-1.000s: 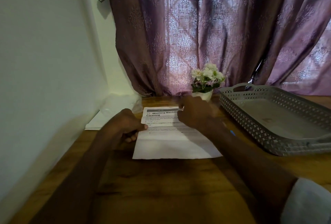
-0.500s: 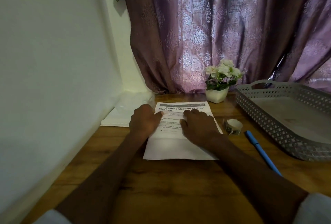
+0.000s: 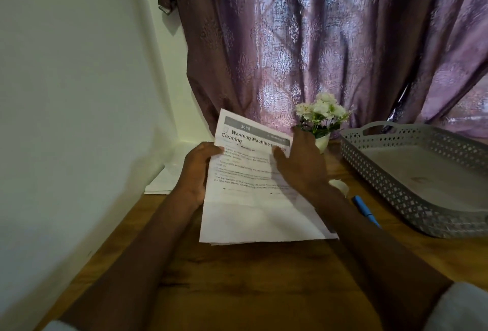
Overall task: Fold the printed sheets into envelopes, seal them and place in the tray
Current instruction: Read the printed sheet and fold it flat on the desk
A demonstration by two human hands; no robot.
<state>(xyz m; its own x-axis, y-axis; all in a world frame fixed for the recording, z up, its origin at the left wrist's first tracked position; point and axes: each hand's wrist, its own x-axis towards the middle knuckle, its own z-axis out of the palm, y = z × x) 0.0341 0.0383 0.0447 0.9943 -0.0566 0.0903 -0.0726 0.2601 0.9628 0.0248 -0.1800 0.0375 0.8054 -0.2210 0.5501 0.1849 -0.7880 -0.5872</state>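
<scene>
The white printed paper sheet [image 3: 253, 185], thin, light and limp, tilts up off the wooden tabletop [image 3: 237, 291], left hand [image 3: 196, 169] pinching its left edge, right hand [image 3: 301, 165] open against its face; grip both side edges.

Matt paper sheet [image 3: 253, 198], perforated probably plastic tray [image 3: 412, 198], wood-grain table [image 3: 250, 291]

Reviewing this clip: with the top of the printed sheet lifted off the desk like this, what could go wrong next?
1. The left hand pinches only one edge of the printed sheet while the right hand lies flat on it, so the fold may come out crooked.
2. The flower pot stands just behind the right hand and could get knocked over.
3. The pen near the right forearm might be swept toward the tray.
</scene>
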